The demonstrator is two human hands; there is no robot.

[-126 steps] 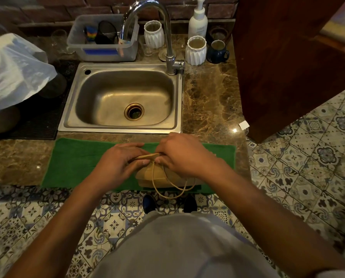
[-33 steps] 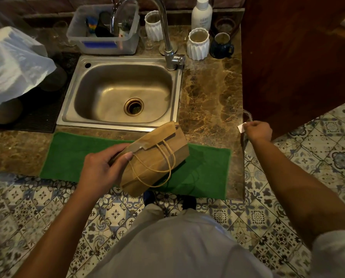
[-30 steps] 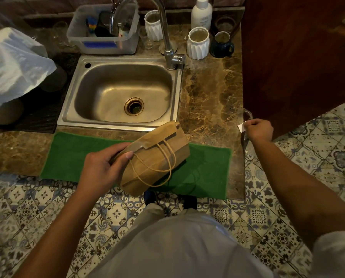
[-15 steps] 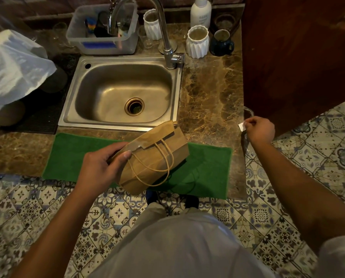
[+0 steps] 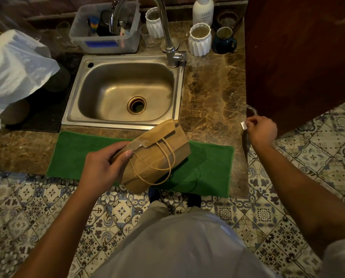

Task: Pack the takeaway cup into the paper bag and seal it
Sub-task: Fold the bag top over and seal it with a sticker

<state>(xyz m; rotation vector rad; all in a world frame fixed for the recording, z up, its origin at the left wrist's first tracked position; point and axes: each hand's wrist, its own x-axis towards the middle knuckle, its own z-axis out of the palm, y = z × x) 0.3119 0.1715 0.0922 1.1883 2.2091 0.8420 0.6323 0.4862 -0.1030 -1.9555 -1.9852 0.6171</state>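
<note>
- The brown marble table (image 5: 211, 93) with the shiny metal sink (image 5: 125, 93) is where you are working, and a flat green mat (image 5: 83, 155) lies along its near edge.
- The brown paper bag with string handles (image 5: 157, 155) is up in the air over the green mat, tipped on its side. Its top is folded over.
- You cannot see the takeaway cup. The bag looks full and fat, so I think the cup is inside. That part looks done.
- Your left hand (image 5: 101, 167) grips the folded top of the bag, with the thumb pressing the fold down so it does not pop open.
- Your right hand (image 5: 261, 131) is far off to the right, at the table's edge. It pinches a small white sticker or bit of tape (image 5: 244, 125) between its fingertips.
- The sticker is not on the bag yet, so the sealing is what is left. I think you need to bring it over and press it on the fold.
</note>
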